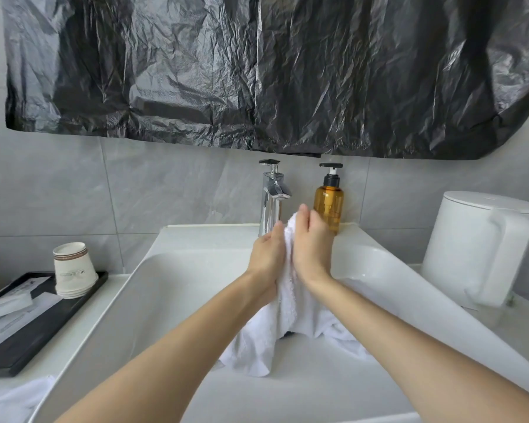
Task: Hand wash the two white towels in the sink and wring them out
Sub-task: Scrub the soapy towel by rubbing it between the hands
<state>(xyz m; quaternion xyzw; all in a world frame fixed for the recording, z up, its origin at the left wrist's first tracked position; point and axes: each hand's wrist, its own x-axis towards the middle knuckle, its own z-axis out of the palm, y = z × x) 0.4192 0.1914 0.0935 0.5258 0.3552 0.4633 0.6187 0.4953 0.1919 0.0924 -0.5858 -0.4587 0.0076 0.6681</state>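
One white towel (287,315) hangs between my two hands over the white sink (177,288), and its lower part lies bunched on the basin floor. My left hand (268,254) and my right hand (310,242) face each other just below the chrome faucet (272,196). Both hold the towel's upper part squeezed between them, and a bit of cloth sticks out above the fingers. How the fingers lie on the far side is hidden. A second white towel (13,398) lies on the counter at the bottom left, outside the basin.
An amber pump bottle (329,203) stands right of the faucet. A white kettle (477,248) sits on the right counter. On the left, a black tray (28,337) carries stacked paper cups (72,270) and packets. Black plastic sheeting (257,71) covers the wall above.
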